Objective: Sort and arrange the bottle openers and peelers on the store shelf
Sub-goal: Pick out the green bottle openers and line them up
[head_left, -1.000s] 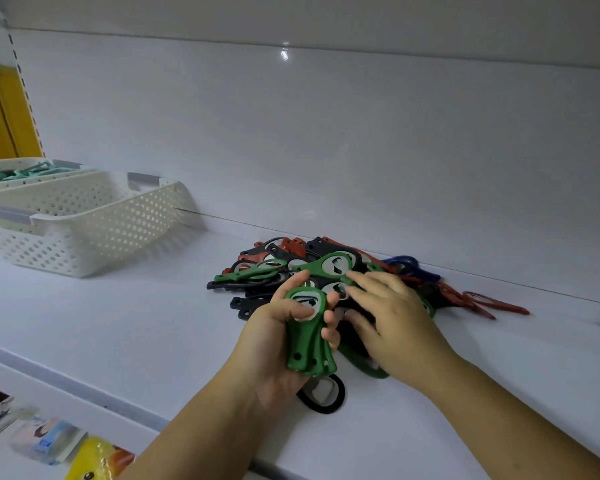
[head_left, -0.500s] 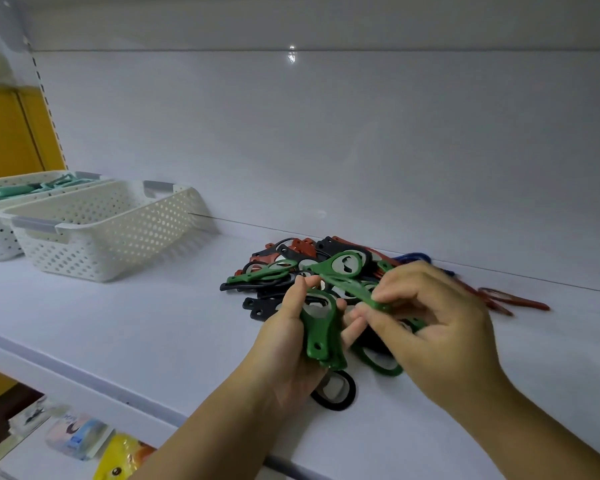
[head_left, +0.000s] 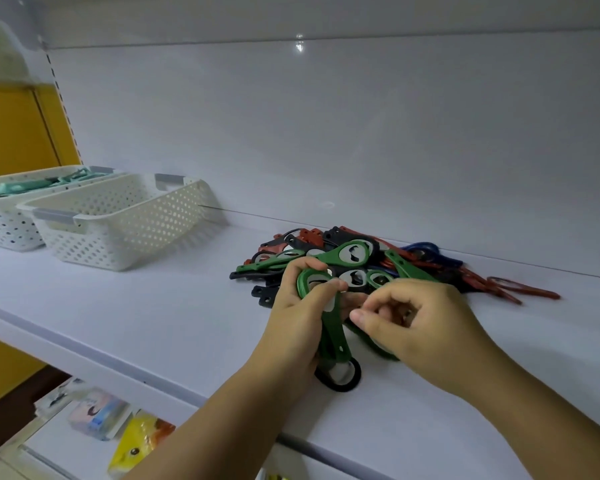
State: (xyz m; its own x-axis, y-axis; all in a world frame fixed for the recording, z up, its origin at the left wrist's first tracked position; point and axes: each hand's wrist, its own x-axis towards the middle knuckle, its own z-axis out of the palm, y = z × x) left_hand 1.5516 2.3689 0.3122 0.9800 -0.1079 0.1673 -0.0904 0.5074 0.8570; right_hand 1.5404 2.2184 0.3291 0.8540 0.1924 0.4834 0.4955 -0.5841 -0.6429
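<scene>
A half-second back the right hand (head_left: 430,327) was raised above the heap, pinching a green opener's handle; it has since dropped and now sits just right of the grip, fingers curled, thumb and forefinger close together. Whether anything is between them cannot be made out. The left hand (head_left: 291,323) has not let go: its fingers and thumb are wrapped round a stack of green bottle openers (head_left: 335,341), heads up and handles pointing down.

Beyond the grip lies the mixed pile (head_left: 355,254) of green, black, red and blue openers, on a white shelf (head_left: 136,323) against a white back panel. Red openers (head_left: 523,291) trail off to the far right of it. Just below the grip a black opener (head_left: 342,386) lies flat, partly covered by the left hand. Well to the left stand two white perforated baskets, the nearer basket (head_left: 125,223) touching the farther basket (head_left: 4,223), which holds mint-green items (head_left: 25,187) too blurred to name. Packets (head_left: 97,414) on the lower shelf are cut off
</scene>
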